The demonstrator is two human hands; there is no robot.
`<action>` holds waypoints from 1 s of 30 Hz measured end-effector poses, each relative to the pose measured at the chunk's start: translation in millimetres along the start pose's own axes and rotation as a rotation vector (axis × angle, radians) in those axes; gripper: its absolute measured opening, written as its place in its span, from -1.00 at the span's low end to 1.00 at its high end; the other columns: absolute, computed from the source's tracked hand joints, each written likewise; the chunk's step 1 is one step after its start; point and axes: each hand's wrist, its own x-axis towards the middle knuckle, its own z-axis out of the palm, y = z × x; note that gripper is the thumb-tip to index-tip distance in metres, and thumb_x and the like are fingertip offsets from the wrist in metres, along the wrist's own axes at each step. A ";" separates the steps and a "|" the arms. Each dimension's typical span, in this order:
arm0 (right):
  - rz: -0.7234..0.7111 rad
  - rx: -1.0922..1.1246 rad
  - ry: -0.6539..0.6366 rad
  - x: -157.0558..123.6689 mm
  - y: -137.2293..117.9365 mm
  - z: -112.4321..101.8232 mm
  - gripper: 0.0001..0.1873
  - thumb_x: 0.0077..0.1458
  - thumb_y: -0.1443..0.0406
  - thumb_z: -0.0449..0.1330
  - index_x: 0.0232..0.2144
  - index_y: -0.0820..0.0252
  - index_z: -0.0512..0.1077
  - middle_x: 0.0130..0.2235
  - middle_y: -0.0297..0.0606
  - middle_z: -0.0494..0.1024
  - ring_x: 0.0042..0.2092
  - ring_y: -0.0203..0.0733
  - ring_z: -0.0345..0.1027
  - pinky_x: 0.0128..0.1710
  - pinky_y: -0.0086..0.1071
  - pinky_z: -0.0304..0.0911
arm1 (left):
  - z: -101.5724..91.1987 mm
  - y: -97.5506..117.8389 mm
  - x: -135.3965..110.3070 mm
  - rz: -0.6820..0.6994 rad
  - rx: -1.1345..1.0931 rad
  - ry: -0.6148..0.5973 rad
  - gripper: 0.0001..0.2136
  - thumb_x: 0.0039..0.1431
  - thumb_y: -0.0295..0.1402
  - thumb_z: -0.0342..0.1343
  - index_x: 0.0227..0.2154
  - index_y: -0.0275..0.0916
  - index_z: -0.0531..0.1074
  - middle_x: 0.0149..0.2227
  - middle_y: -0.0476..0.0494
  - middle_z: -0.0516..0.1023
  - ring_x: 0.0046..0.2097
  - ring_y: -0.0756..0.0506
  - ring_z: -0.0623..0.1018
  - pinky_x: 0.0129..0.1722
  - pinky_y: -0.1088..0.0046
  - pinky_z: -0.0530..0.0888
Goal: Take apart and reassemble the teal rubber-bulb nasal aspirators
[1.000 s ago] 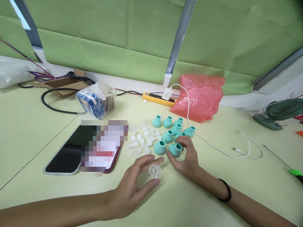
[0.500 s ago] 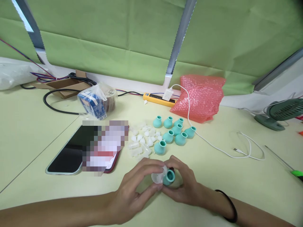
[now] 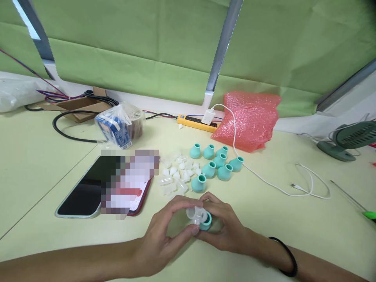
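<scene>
Between thumb and fingers, my left hand (image 3: 167,231) is closed on a clear plastic tube fitting (image 3: 196,214). My right hand (image 3: 225,223) is closed around a teal rubber bulb (image 3: 206,222), its round mouth facing up toward me. The fitting lies against the bulb's mouth and covers part of it; I cannot tell whether any of it is inside. Just beyond my hands stand several more teal bulbs (image 3: 209,170), mouths up. Left of these lies a loose pile of small clear and white plastic parts (image 3: 176,176).
Two phones (image 3: 79,192) lie at left, one partly blurred out. Behind are a bagged blue box (image 3: 114,127), a yellow power strip (image 3: 194,123) and a red bubble-wrap bag (image 3: 249,121). A white cable (image 3: 273,189), a screwdriver (image 3: 349,199) and a green fan (image 3: 346,143) are at right.
The clear fitting has turned so its side shows and now lies over the bulb's mouth. The bulb has shifted slightly left in my right hand. The other bulbs and loose parts have not moved.
</scene>
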 end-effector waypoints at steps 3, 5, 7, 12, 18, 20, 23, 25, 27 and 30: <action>-0.002 -0.022 -0.022 0.3 -1.4 0.9 -0.75 -0.10 0.31 0.19 -0.30 0.16 0.27 -0.44 -0.34 0.37 -0.34 -0.25 0.22 -0.36 -0.39 0.21 | -0.3 -2.3 1.0 0.008 0.015 -0.011 -0.60 0.03 -0.60 0.03 -0.09 -0.10 0.17 -0.15 -0.09 0.37 -0.09 -0.08 0.35 -0.11 0.40 0.33; -0.032 -0.056 -0.006 1.0 -2.5 0.4 -0.73 -0.07 0.31 0.17 -0.25 0.16 0.25 -0.42 -0.33 0.39 -0.38 -0.27 0.22 -0.38 -0.38 0.20 | -0.4 -3.4 2.5 0.046 0.020 -0.038 -0.61 0.02 -0.60 0.05 -0.09 -0.14 0.20 -0.18 -0.12 0.38 -0.12 -0.10 0.36 -0.13 0.37 0.34; -0.071 -0.110 0.035 1.9 -4.0 -1.1 -0.76 -0.07 0.35 0.14 -0.27 0.16 0.26 -0.43 -0.33 0.39 -0.42 -0.28 0.21 -0.40 -0.35 0.17 | -0.1 -4.0 3.7 0.060 0.016 -0.055 -0.63 0.01 -0.60 0.05 -0.10 -0.17 0.22 -0.19 -0.15 0.39 -0.15 -0.10 0.38 -0.16 0.35 0.34; -0.122 -0.201 0.191 -1.1 -6.1 -4.0 -0.64 -0.15 0.47 0.05 -0.21 0.17 0.23 -0.45 -0.30 0.37 -0.46 -0.26 0.21 -0.44 -0.33 0.18 | 0.2 -3.9 7.8 -0.048 -0.023 0.009 -0.73 -0.02 -0.55 0.10 -0.23 -0.20 0.28 -0.25 -0.11 0.42 -0.19 -0.08 0.41 -0.20 0.38 0.37; -0.033 -0.336 0.167 -11.2 -0.2 -4.7 -0.65 -0.19 0.45 0.03 -0.26 0.16 0.14 -0.46 -0.31 0.35 -0.51 -0.28 0.25 -0.57 -0.45 0.16 | -7.2 -6.1 21.5 -0.335 0.022 -0.054 -0.82 -0.13 -0.36 0.21 -0.42 -0.31 0.42 -0.46 -0.09 0.48 -0.42 -0.03 0.43 -0.43 0.48 0.39; -0.077 -0.356 0.177 -10.6 -0.8 -7.5 -0.66 -0.18 0.45 0.02 -0.26 0.16 0.13 -0.46 -0.31 0.35 -0.49 -0.27 0.27 -0.57 -0.46 0.15 | -10.0 -6.5 24.8 -0.434 -0.053 -0.052 -0.80 -0.17 -0.35 0.23 -0.43 -0.31 0.43 -0.49 -0.06 0.48 -0.44 -0.01 0.43 -0.44 0.50 0.38; -0.096 -0.425 0.125 -6.1 -5.7 -13.2 -0.70 -0.17 0.45 0.00 -0.29 0.16 0.13 -0.48 -0.32 0.34 -0.50 -0.27 0.26 -0.60 -0.48 0.11 | -13.1 -6.1 27.5 -0.544 -0.197 -0.105 -0.78 -0.25 -0.40 0.27 -0.47 -0.32 0.42 -0.53 -0.02 0.46 -0.50 0.04 0.41 -0.50 0.55 0.36; -0.059 -0.445 0.067 -2.8 -9.1 -16.5 -0.74 -0.18 0.45 -0.01 -0.34 0.16 0.15 -0.49 -0.33 0.35 -0.53 -0.30 0.24 -0.60 -0.49 0.10 | -14.3 -5.4 28.9 -0.600 -0.254 -0.141 -0.79 -0.29 -0.44 0.28 -0.50 -0.33 0.42 -0.56 0.00 0.46 -0.52 0.05 0.41 -0.54 0.57 0.35; -0.026 -0.426 0.048 -1.2 -10.9 -18.3 -0.76 -0.20 0.45 -0.01 -0.37 0.16 0.16 -0.50 -0.35 0.35 -0.54 -0.32 0.22 -0.59 -0.50 0.10 | -14.9 -4.7 30.0 -0.627 -0.293 -0.149 -0.80 -0.30 -0.48 0.28 -0.52 -0.34 0.42 -0.57 0.00 0.47 -0.52 0.05 0.43 -0.53 0.57 0.37; -0.006 -0.359 0.032 -2.5 -10.8 -18.5 -0.73 -0.25 0.45 0.00 -0.38 0.15 0.15 -0.51 -0.39 0.34 -0.55 -0.34 0.20 -0.57 -0.50 0.08 | -15.6 -3.4 30.3 -0.640 -0.341 -0.162 -0.80 -0.30 -0.49 0.27 -0.49 -0.33 0.43 -0.54 -0.02 0.50 -0.49 0.02 0.47 -0.49 0.55 0.41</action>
